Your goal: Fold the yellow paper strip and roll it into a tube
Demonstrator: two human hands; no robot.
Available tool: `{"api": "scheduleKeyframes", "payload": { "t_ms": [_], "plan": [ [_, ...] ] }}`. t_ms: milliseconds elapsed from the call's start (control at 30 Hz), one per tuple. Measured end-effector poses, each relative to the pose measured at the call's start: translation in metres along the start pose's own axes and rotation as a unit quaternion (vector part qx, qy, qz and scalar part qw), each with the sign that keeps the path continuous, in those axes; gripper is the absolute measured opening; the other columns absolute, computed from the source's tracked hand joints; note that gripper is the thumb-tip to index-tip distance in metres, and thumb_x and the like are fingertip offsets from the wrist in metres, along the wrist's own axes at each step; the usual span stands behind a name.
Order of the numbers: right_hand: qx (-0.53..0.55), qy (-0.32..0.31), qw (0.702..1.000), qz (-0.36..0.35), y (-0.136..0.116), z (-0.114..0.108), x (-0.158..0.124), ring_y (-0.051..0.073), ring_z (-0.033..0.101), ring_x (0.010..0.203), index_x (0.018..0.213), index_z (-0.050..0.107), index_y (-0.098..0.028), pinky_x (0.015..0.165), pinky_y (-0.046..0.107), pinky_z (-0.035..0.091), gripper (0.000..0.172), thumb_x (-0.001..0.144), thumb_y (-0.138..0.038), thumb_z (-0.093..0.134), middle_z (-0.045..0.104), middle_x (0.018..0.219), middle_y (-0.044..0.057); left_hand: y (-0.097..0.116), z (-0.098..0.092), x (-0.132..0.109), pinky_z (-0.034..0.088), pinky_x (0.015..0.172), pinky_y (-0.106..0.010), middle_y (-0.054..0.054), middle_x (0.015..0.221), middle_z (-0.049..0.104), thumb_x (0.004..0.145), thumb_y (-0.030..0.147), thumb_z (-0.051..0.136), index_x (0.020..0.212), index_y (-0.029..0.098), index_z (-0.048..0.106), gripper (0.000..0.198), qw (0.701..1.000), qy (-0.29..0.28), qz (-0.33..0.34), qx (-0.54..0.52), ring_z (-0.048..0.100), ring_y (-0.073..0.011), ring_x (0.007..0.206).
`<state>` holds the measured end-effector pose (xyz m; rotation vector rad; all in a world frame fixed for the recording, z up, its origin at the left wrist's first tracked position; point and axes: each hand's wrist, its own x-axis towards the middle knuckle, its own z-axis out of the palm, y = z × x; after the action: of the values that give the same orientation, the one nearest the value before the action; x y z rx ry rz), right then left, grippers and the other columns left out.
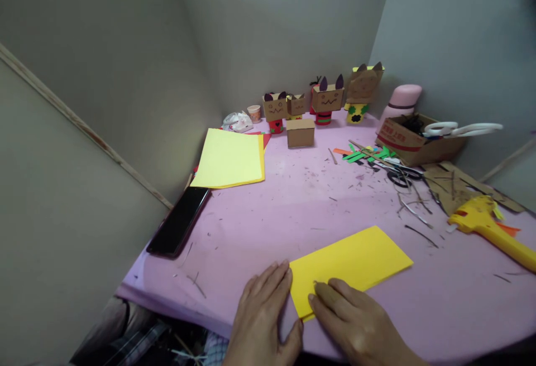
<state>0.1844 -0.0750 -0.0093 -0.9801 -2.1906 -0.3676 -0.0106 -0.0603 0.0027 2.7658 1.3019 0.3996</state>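
A folded sheet of yellow paper (355, 257) lies slantwise near the front edge of the table. My left hand (268, 304) rests flat at its left end, fingers stretched out and touching the paper's edge. On the lower left part of the paper lies my right hand (355, 315), its fingers bent and pressed down on the surface near the lower edge. Whether the right fingers pinch that edge is hidden.
Yellow sheets (230, 156) and a phone (180, 223) lie left. Cardboard cat figures (329, 99) and a small cardboard box (300, 134) stand behind. Right are scissors (404, 176), paper scraps (364, 155), a cardboard box (412, 142) and a yellow glue gun (481, 220).
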Motion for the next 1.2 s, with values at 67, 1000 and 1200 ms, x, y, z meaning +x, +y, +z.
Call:
{"api": "scheduleKeyframes", "payload": {
  "t_ms": [67, 1000, 1200],
  "plan": [
    [0.018, -0.012, 1.0, -0.004, -0.001, -0.001, 0.003, 0.019, 0.065, 0.064, 0.081, 0.068, -0.009, 0.055, 0.028, 0.054, 0.047, 0.092, -0.009, 0.022, 0.07, 0.072, 0.01, 0.0, 0.0, 0.0, 0.049, 0.089, -0.05, -0.014, 0.131, 0.049, 0.072, 0.021, 0.051, 0.126, 0.01, 0.043, 0.056, 1.0, -0.002, 0.0, 0.0, 0.046, -0.027, 0.12],
    [0.032, 0.0, 0.999, -0.008, -0.002, -0.003, 0.01, 0.016, 0.056, 0.05, 0.068, 0.064, -0.011, 0.047, 0.025, 0.047, 0.05, 0.092, -0.007, 0.021, 0.066, 0.063, 0.007, -0.002, -0.001, -0.001, 0.047, 0.092, -0.048, -0.015, 0.133, 0.047, 0.072, 0.021, 0.052, 0.127, 0.012, 0.041, 0.056, 1.0, 0.005, -0.007, -0.014, 0.044, -0.0267, 0.122],
    [0.032, -0.015, 0.999, -0.015, -0.004, -0.004, 0.012, 0.017, 0.056, 0.048, 0.067, 0.064, -0.011, 0.046, 0.026, 0.047, 0.051, 0.092, -0.005, 0.019, 0.064, 0.06, 0.007, 0.002, 0.0, -0.001, 0.047, 0.092, -0.046, -0.009, 0.133, 0.048, 0.086, 0.022, 0.04, 0.126, 0.018, 0.045, 0.04, 0.999, 0.001, -0.042, -0.016, 0.045, -0.0221, 0.121]
  ]
}}
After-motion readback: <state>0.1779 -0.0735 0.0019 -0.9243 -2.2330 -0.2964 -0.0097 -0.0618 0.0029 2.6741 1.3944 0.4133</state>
